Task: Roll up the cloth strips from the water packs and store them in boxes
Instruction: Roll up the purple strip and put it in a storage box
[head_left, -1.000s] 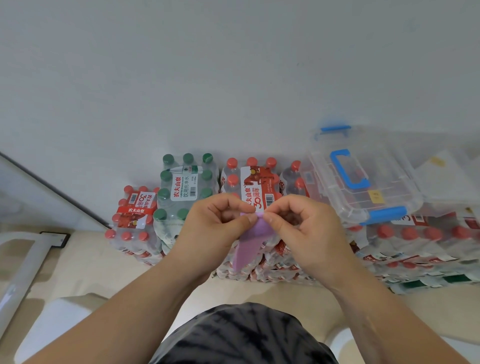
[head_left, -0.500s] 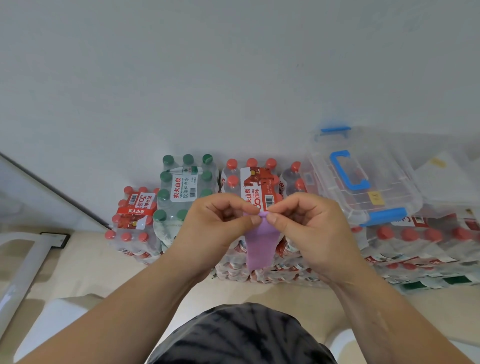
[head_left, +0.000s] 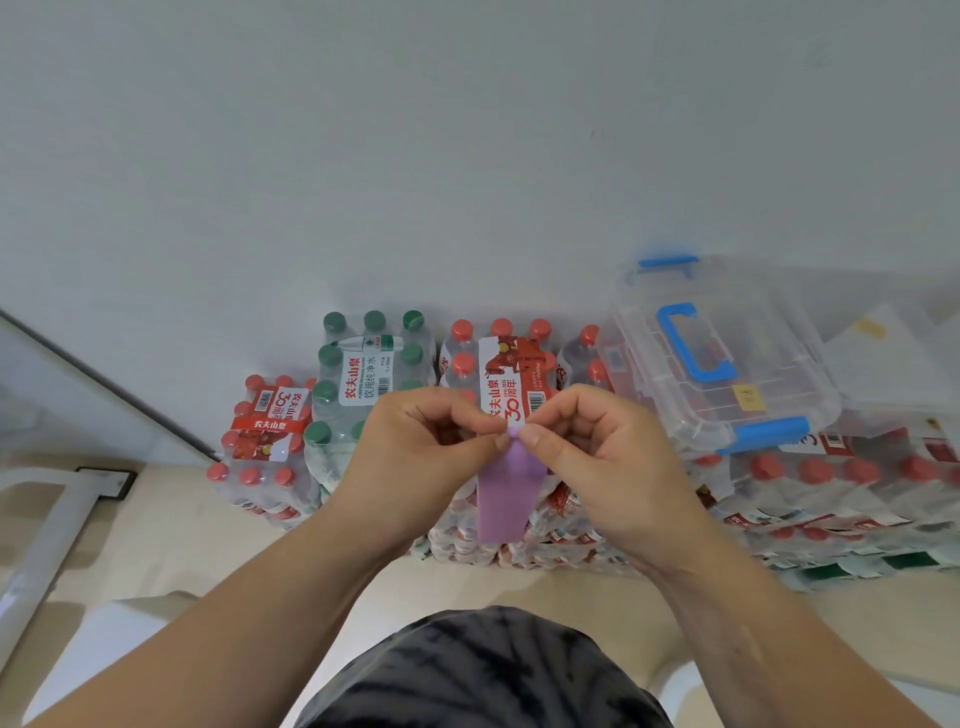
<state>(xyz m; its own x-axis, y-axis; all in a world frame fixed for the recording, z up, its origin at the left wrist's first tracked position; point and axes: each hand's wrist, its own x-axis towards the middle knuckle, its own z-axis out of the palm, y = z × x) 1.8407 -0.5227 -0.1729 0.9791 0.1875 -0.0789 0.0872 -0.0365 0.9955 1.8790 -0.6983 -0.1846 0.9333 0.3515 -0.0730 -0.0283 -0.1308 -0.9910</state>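
Purple cloth strip (head_left: 503, 496) hangs from both hands' pinching fingers (head_left: 500, 440), left hand (head_left: 415, 457) and right hand (head_left: 597, 462).

Pale wall (head_left: 467, 130), beige floor (head_left: 156, 545), white frame (head_left: 47, 519) at left, dark patterned garment (head_left: 483, 675) below

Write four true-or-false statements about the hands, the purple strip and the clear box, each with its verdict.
1. The left hand and the right hand both pinch the purple cloth strip at its top end. True.
2. The strip is fully rolled up. False: most of it hangs loose below the hands.
3. The clear box rests on red-capped water packs. True.
4. The box's handle is green. False: it is blue.
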